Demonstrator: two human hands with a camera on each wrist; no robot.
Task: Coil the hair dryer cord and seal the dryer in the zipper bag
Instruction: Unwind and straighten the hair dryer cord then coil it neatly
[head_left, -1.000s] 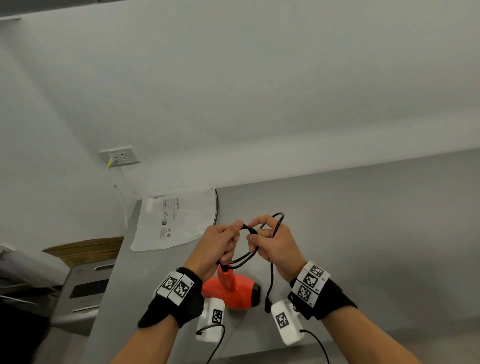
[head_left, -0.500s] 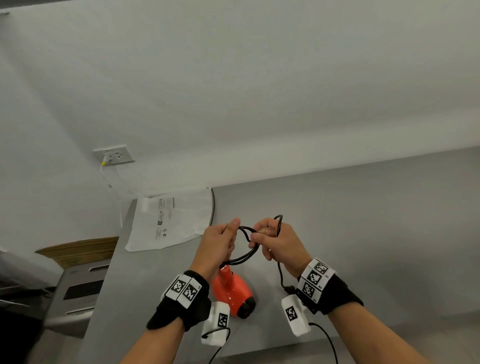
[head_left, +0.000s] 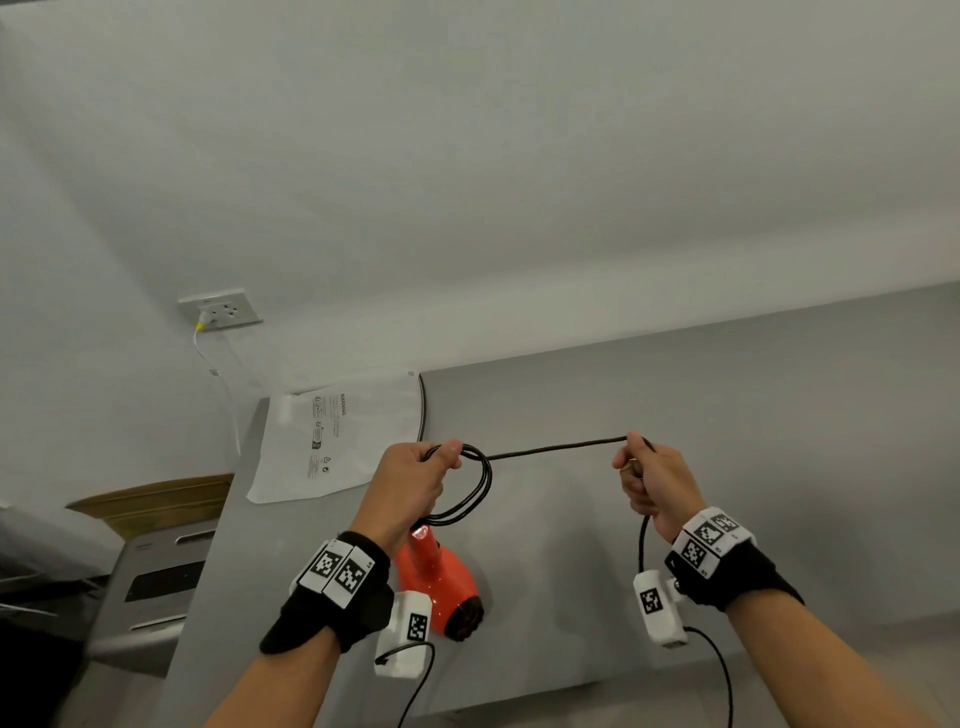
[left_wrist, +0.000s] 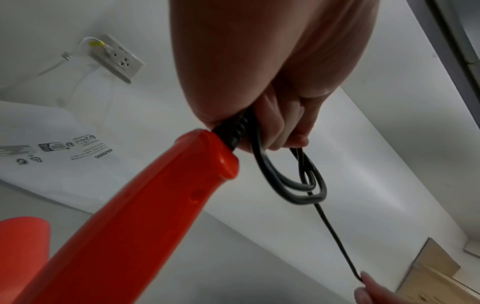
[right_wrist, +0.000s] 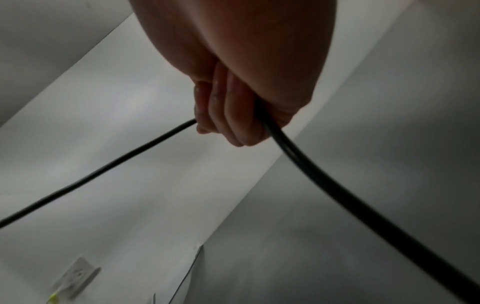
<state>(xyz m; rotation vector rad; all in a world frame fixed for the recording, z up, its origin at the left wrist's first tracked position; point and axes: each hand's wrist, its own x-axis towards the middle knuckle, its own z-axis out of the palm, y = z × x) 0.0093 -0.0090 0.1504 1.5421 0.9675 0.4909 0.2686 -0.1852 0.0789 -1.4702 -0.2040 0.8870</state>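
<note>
The red hair dryer (head_left: 441, 582) hangs under my left hand (head_left: 415, 483), its handle (left_wrist: 145, 205) pointing up at my palm. My left hand grips a few loops of the black cord (head_left: 475, 491) close to the handle end; the loops (left_wrist: 293, 183) hang below its fingers. From there the cord (head_left: 556, 447) runs taut to my right hand (head_left: 649, 478), which grips it in a fist (right_wrist: 228, 123), and the rest drops past my right wrist (head_left: 644, 540). The white zipper bag (head_left: 332, 436) with warning print lies flat at the table's far left corner.
The grey table (head_left: 675, 467) stands against a white wall. A wall socket (head_left: 221, 309) with a yellow-tipped white cable sits above the bag. A grey appliance (head_left: 150, 587) and a cardboard box (head_left: 156, 499) stand left of the table.
My right hand has pulled away to the right, drawing a straight length of cord out from the loops. My left hand has kept hold of the loops, with the dryer hanging beneath it.
</note>
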